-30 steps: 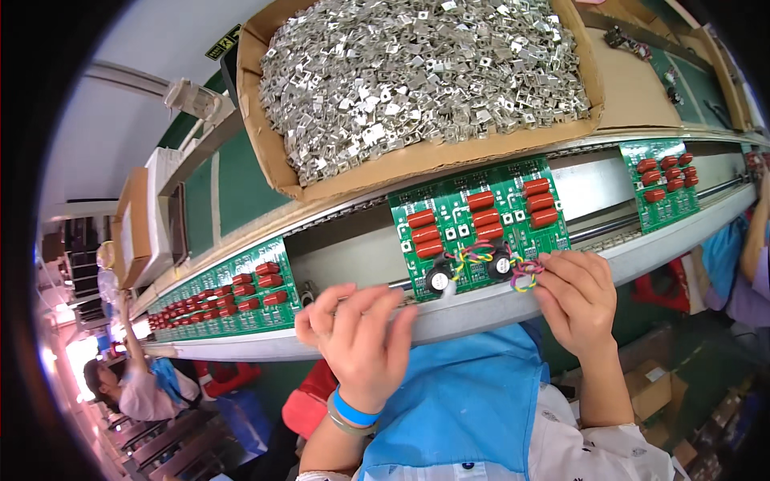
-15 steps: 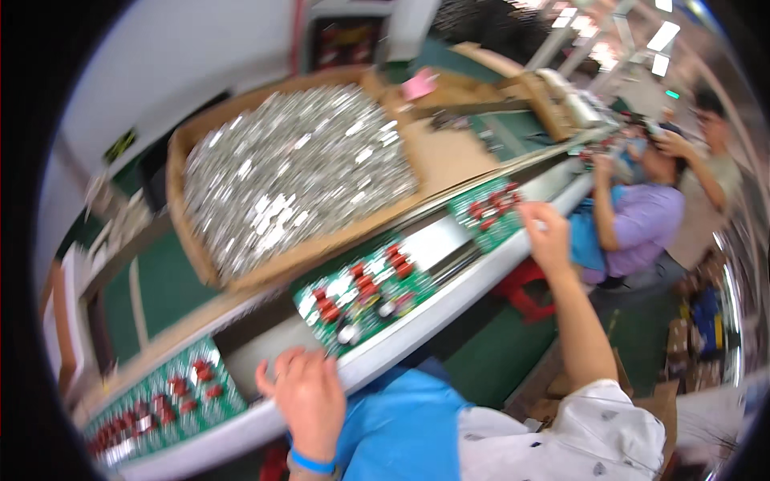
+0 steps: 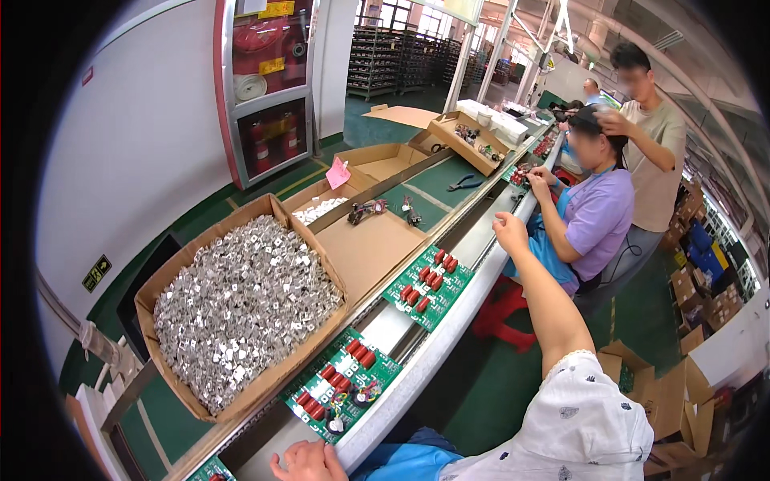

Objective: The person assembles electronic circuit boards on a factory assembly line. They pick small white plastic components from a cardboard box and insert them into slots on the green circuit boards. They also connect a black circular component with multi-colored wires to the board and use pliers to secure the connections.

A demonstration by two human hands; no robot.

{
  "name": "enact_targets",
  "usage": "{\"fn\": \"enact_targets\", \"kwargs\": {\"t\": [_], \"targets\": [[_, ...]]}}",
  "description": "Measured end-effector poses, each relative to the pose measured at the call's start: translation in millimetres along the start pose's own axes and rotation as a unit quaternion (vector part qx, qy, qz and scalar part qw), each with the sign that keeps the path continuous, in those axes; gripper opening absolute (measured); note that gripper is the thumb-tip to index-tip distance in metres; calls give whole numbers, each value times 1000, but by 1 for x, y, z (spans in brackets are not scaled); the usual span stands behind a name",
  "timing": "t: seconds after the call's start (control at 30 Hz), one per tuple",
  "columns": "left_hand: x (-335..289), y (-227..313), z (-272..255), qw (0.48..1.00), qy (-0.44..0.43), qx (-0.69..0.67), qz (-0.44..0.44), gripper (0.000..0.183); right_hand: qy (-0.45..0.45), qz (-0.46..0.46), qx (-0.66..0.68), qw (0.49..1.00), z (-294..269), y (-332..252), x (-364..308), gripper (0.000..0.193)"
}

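My left hand [image 3: 309, 462] rests at the white front rail by the lower edge, its fingers apart and holding nothing visible. Just beyond it lies a green circuit board [image 3: 341, 385] with red components and some wired parts. Farther along the track sits a second circuit board [image 3: 429, 287], also with red components. My right hand [image 3: 509, 232] is stretched out above the rail past this board, fingers curled together; whatever they may hold is hidden. One more circuit board [image 3: 212, 471] is cut off at the lower edge.
Behind the track stands a cardboard box [image 3: 321, 272] full of small metal pieces. Pliers [image 3: 465, 183], wired parts [image 3: 367, 211] and a tilted carton [image 3: 457, 152] lie farther along. A co-worker in a purple shirt [image 3: 597, 212] sits to the right; another person [image 3: 654, 132] stands behind.
The view has swung toward the far right end of the line. My right hand now reaches farther along the rail, beyond the second board. My left hand stays near the front rail.
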State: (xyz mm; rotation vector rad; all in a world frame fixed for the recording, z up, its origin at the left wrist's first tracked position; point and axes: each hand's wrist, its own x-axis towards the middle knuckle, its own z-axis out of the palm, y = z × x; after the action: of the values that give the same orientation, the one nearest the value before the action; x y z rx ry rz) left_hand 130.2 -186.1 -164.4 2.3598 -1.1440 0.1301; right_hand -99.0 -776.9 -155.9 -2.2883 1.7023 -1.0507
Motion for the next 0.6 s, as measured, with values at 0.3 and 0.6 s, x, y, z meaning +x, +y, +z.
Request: {"fn": "enact_targets", "kwargs": {"t": [0.3,0.6], "targets": [[3,2,14,1000,-16,15,0,14,46,27,-57,997,21,41,31,69],[5,5,11,1000,-14,-5,-4,13,35,44,-31,998,19,55,50,77]]}}
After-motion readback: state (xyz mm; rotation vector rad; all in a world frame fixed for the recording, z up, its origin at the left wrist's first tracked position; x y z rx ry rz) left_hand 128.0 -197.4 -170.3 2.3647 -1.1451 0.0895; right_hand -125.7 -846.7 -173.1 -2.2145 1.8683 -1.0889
